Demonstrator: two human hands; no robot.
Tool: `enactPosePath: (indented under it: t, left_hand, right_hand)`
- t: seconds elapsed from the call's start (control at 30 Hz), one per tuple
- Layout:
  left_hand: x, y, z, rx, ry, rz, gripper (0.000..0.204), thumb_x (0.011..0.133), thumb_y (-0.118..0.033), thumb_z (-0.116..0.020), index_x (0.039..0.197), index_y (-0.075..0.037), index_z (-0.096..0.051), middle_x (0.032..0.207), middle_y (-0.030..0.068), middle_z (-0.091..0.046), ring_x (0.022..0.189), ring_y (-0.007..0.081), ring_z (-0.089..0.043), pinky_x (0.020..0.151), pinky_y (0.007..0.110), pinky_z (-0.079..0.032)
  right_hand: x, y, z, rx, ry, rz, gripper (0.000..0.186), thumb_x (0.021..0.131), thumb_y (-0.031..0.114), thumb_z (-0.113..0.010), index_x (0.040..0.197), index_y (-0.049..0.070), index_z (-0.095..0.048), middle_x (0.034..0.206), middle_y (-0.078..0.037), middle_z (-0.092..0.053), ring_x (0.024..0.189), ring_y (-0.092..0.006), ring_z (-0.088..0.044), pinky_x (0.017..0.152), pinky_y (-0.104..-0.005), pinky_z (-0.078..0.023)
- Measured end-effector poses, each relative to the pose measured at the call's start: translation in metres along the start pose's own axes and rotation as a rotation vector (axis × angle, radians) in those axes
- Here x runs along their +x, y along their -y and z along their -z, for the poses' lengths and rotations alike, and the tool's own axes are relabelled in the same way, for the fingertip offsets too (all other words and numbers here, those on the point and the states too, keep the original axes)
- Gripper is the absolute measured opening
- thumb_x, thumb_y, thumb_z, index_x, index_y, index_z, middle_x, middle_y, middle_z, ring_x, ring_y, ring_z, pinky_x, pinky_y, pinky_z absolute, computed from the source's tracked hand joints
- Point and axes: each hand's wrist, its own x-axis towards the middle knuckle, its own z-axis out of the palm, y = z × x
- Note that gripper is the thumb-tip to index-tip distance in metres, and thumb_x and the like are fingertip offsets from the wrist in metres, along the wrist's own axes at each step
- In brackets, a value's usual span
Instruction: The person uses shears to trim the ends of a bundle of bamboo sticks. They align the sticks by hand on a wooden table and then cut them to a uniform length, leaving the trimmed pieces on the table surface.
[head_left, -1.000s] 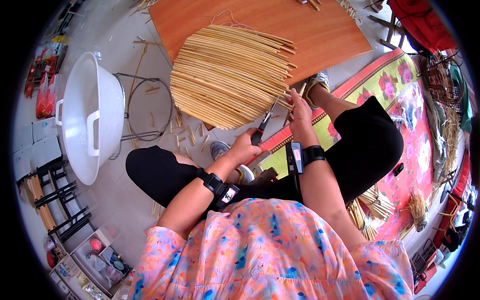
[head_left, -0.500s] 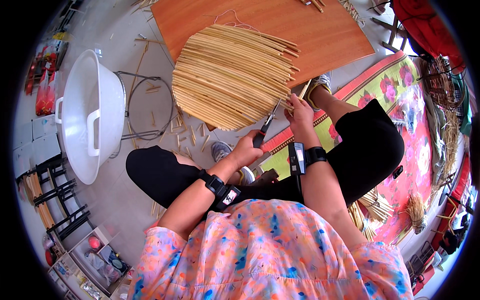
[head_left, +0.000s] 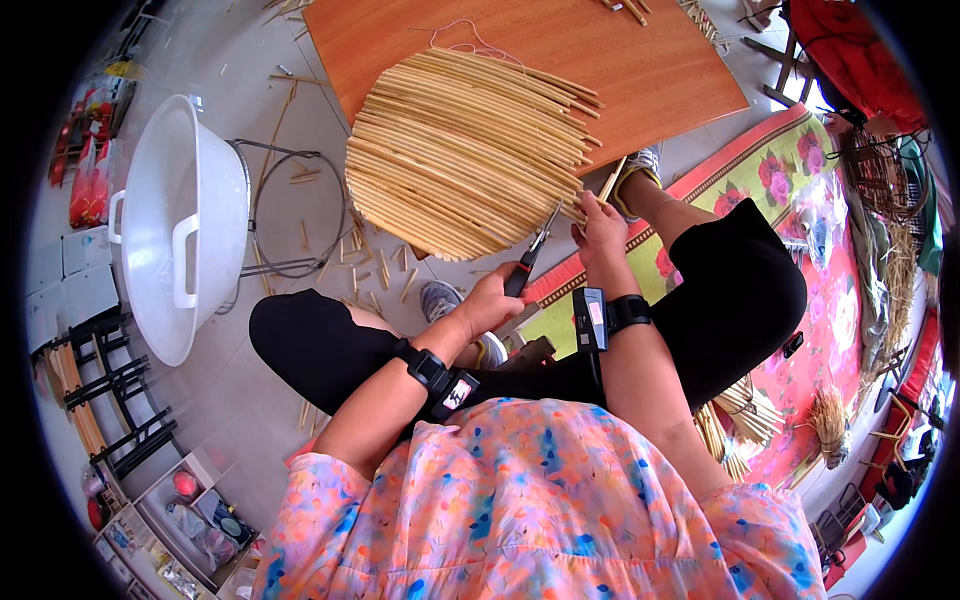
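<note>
A round mat of straw-coloured stalks (head_left: 460,150) lies on the near left part of the wooden table, its right ends uneven. My left hand (head_left: 487,303) is closed around the dark handles of a pair of shears (head_left: 535,250). The shears' narrow metal blades point up and right, up to the mat's near right edge. Beside the blade tips, my right hand (head_left: 602,230) pinches the stalk ends (head_left: 578,207) at that edge. Its fingers partly hide them, and I cannot tell whether the blades are closed on a stalk.
The wooden table (head_left: 660,70) has a pink string behind the mat. Cut stalk pieces (head_left: 385,270) litter the floor. At left are a white two-handled basin (head_left: 175,240) and a wire ring stand (head_left: 300,160). A flowered mat (head_left: 780,230) and stalk bundles (head_left: 750,410) lie at right.
Almost nothing differs. My hands, the shears and the stalk mat keep nearly the same places, with only a slight shift of the whole view.
</note>
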Motion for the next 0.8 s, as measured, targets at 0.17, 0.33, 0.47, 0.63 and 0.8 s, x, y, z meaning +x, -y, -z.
enactPosePath:
  t: [0.17,0.33,0.47,0.63,0.8]
  left_hand:
    - [0.0014,0.0056,0.0025,-0.006,0.031,-0.010,0.054,0.063,-0.004,-0.059,0.116,-0.002,-0.050,0.081,0.0028,-0.053,0.065,0.0127,-0.052,0.057,0.025,-0.042]
    - [0.0045,0.0078,0.0018,-0.001,0.011,-0.018,0.056,0.063,-0.005,-0.058,0.118,0.000,-0.050,0.079,0.0035,-0.053,0.063,0.0121,-0.051,0.054,0.025,-0.041]
    - [0.0023,0.0035,-0.0019,-0.067,-0.016,0.005,0.057,0.063,-0.005,-0.058,0.119,0.001,-0.049,0.077,0.0037,-0.053,0.063,0.0121,-0.051,0.053,0.026,-0.041]
    - [0.0038,0.0064,-0.0039,0.041,-0.084,-0.037,0.048,0.063,-0.008,-0.061,0.110,0.001,-0.056,0.072,0.0031,-0.055,0.062,0.0125,-0.053,0.055,0.026,-0.043]
    - [0.0055,0.0102,-0.0051,0.229,-0.170,-0.089,0.039,0.063,-0.013,-0.064,0.099,0.002,-0.061,0.072,0.0050,-0.058,0.063,0.0159,-0.055,0.060,0.029,-0.046]
  right_hand:
    - [0.0000,-0.0014,-0.0021,0.053,-0.011,0.028,0.018,0.089,0.028,-0.064,0.092,0.012,-0.058,0.080,0.001,-0.060,0.068,-0.0109,-0.056,0.056,-0.0274,-0.046]
    - [-0.0015,-0.0025,-0.0045,0.075,-0.024,0.052,0.018,0.090,0.026,-0.063,0.093,0.010,-0.056,0.079,0.000,-0.060,0.066,-0.0115,-0.056,0.056,-0.0279,-0.048]
    - [-0.0010,-0.0045,-0.0033,0.094,-0.018,0.078,0.017,0.090,0.024,-0.063,0.092,0.009,-0.055,0.078,-0.001,-0.059,0.065,-0.0115,-0.056,0.053,-0.0264,-0.047]
    - [-0.0027,-0.0057,-0.0037,0.110,-0.018,0.086,0.015,0.090,0.021,-0.062,0.091,0.007,-0.055,0.079,-0.002,-0.058,0.063,-0.0109,-0.054,0.049,-0.0236,-0.045]
    - [-0.0039,-0.0073,-0.0048,0.151,-0.010,0.100,0.016,0.090,0.021,-0.062,0.091,0.007,-0.054,0.079,-0.002,-0.058,0.062,-0.0112,-0.054,0.049,-0.0237,-0.045]
